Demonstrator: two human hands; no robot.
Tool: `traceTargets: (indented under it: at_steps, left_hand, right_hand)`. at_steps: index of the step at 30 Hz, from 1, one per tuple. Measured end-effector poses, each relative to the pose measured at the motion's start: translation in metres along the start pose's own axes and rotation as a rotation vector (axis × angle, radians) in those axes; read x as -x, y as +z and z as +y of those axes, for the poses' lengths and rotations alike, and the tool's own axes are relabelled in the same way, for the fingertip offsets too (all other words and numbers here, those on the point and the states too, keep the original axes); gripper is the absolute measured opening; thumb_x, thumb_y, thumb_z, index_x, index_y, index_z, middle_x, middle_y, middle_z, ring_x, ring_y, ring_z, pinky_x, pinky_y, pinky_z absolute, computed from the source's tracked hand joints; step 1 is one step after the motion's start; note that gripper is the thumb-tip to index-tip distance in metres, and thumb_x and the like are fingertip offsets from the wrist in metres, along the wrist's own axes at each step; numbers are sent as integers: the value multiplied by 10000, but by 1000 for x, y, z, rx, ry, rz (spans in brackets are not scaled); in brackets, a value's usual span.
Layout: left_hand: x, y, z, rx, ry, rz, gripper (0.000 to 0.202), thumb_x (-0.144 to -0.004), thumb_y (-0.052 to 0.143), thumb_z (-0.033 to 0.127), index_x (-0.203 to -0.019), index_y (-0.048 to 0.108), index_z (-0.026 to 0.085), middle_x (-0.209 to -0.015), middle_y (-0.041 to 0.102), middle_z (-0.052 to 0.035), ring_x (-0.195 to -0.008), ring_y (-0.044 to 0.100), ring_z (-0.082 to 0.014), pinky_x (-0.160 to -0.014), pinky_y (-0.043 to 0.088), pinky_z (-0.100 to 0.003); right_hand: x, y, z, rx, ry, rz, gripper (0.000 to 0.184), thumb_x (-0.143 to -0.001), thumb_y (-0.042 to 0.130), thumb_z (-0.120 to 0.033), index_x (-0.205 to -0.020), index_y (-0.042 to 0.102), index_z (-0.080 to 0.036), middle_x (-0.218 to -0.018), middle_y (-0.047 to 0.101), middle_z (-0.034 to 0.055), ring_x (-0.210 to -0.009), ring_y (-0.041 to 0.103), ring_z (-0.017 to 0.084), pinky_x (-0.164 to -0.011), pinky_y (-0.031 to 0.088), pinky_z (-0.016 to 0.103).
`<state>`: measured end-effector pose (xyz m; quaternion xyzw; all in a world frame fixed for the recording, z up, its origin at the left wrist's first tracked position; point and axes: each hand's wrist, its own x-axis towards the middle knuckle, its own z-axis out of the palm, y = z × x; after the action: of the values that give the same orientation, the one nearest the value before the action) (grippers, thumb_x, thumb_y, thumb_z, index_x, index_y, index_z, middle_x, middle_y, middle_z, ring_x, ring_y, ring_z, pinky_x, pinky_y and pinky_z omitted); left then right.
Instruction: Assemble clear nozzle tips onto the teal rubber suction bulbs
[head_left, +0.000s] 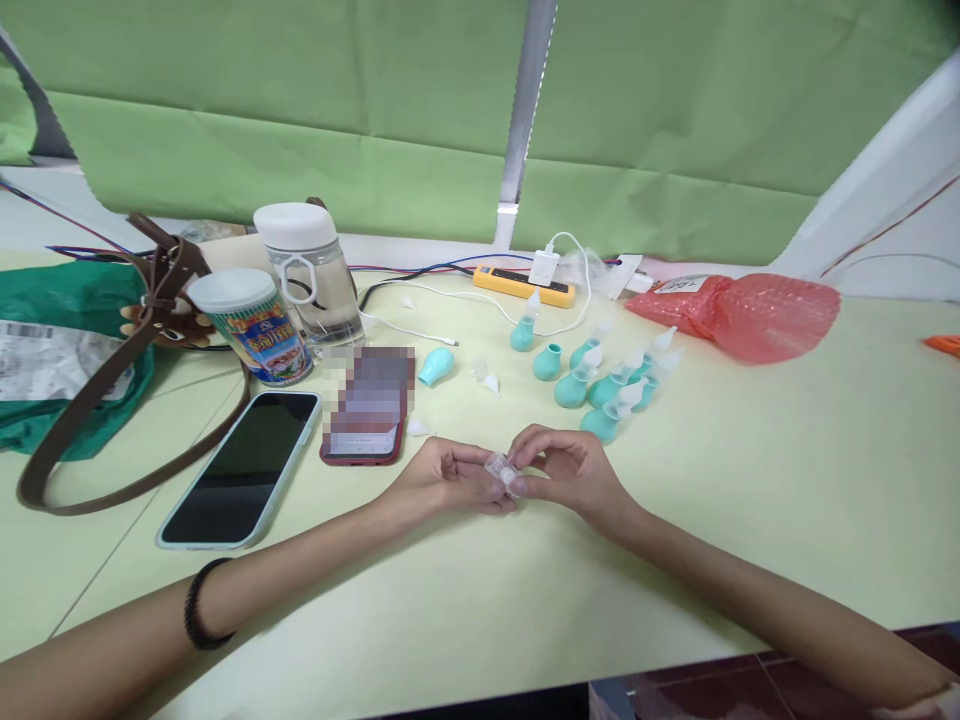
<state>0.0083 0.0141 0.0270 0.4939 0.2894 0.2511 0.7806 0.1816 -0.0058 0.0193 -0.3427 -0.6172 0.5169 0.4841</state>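
Note:
Between my two hands is a small clear plastic piece (504, 473), low over the table. My left hand (457, 475) grips its left side, and my right hand (566, 470) pinches it from the right with thumb and fingers. Beyond my right hand stand several teal squeeze bulbs with white pointed nozzles, among them a near bulb (600, 424). One bulb without a nozzle (547, 362) stands upright with its mouth bare. Another teal bulb (436, 366) lies on its side. Loose white nozzle tips (491, 384) and a small clear piece (478, 371) rest nearby.
Left of my hands lie a red-cased phone (367, 405) and a phone in a pale case (240, 470). Behind them stand a printed tub (251, 325) and a water bottle (315, 280). A yellow power strip (523, 287) and red bubble wrap (742, 312) sit at the back.

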Motion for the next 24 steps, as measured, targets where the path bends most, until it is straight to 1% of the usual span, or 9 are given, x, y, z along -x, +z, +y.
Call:
traceTargets:
  at_steps: [2, 5, 9, 11, 15, 19, 21, 24]
  left_hand:
    - [0, 0, 0, -34, 8, 23, 311, -618, 680, 195, -903, 633, 79, -768, 680, -90, -743, 631, -191, -732, 479, -285]
    - [0, 0, -2, -71, 23, 66, 299, -596, 697, 182, -877, 641, 97, -746, 681, -65, -706, 629, -164, -678, 476, -232]
    - [0, -1, -4, -42, 25, 49, 254, -641, 665, 245, -848, 635, 100, -724, 673, -60, -666, 625, -153, -643, 468, -227]
    - [0, -2, -3, -88, 36, 31, 256, -654, 653, 266, -843, 631, 95, -730, 670, -68, -658, 622, -150, -628, 460, -219]
    - [2, -2, -2, -138, 84, 30, 265, -683, 625, 288, -870, 619, 100, -746, 668, -69, -689, 621, -154, -655, 465, -227]
    - [1, -1, -4, -120, 126, 33, 257, -690, 621, 270, -896, 608, 116, -749, 672, -59, -693, 622, -154, -675, 475, -245]
    - [1, -2, -5, -100, 112, 22, 272, -676, 634, 247, -913, 603, 114, -792, 674, -70, -730, 622, -165, -708, 471, -263]
    - [0, -2, -3, -90, 75, 4, 282, -646, 658, 217, -896, 609, 95, -814, 673, -88, -757, 621, -178, -725, 462, -269]
  right_hand:
    - [0, 0, 0, 25, -3, -1, 156, -574, 687, -97, -672, 597, -178, -742, 556, 21, -723, 539, 127, -677, 466, 293]
    - [0, 1, 1, 76, -37, 3, 207, -563, 693, -99, -714, 578, -181, -778, 531, 23, -750, 533, 133, -679, 472, 295]
    - [1, 2, 1, 176, -96, -40, 342, -555, 703, -125, -870, 595, -202, -876, 532, 47, -796, 548, 152, -646, 505, 290]
    - [1, 3, 0, 265, -154, -46, 341, -566, 700, -155, -892, 614, -204, -884, 563, 57, -783, 571, 159, -617, 523, 283]
    - [5, 5, 2, 500, -368, 50, 287, -614, 667, -176, -896, 634, -213, -844, 651, 49, -690, 619, 148, -560, 534, 252]
    - [9, 5, 7, 713, -568, 95, 413, -654, 626, -134, -1047, 562, -246, -771, 685, 10, -555, 624, 111, -498, 509, 201]
    - [10, 5, 7, 786, -605, 115, 432, -656, 616, -120, -1063, 548, -246, -731, 685, 4, -536, 619, 106, -487, 494, 193]
    - [10, 6, 5, 804, -597, 125, 367, -660, 603, -138, -1011, 574, -242, -663, 678, -6, -509, 611, 104, -474, 484, 193]
